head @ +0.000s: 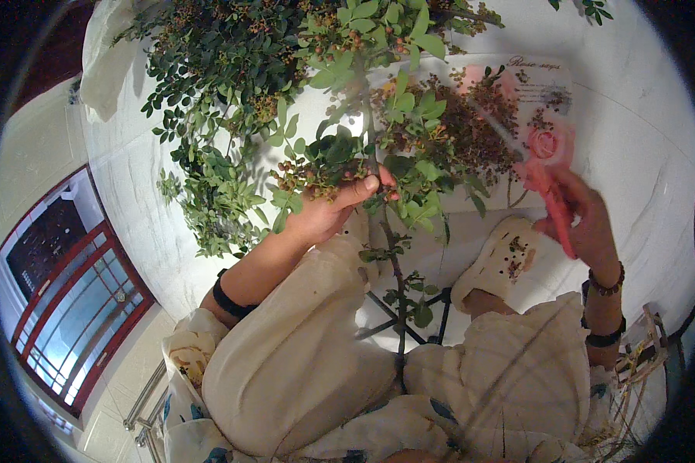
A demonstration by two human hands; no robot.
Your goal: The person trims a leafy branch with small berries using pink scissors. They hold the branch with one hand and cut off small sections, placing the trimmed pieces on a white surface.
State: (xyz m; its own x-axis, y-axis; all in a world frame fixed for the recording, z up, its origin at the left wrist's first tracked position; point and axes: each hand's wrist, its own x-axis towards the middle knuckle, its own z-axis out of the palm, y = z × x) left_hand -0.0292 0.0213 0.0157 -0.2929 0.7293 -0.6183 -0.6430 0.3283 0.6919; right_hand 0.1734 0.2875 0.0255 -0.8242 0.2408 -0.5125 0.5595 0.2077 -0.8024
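My left hand (331,209) grips a leafy branch (395,260) with small reddish-green berry clusters, probably Sichuan pepper. The stem runs from between my knees up past my thumb toward the far side. In my right hand (585,211) is a pair of scissors (558,211) with pink-red handles. Their blades, blurred, point up and left over a heap of picked berry clusters (480,130), apart from the branch's stem. That heap lies on a white mat (547,199) with a printed rose and writing. Some clusters are hidden behind the branch's leaves.
A large pile of leafy berry branches (226,69) covers the floor (625,133) at the far left. A pale plastic bag (107,63) lies beside it. My light-coloured clog (492,254) stands near the mat. At the lower right is a chair-like frame (643,353) with twigs.
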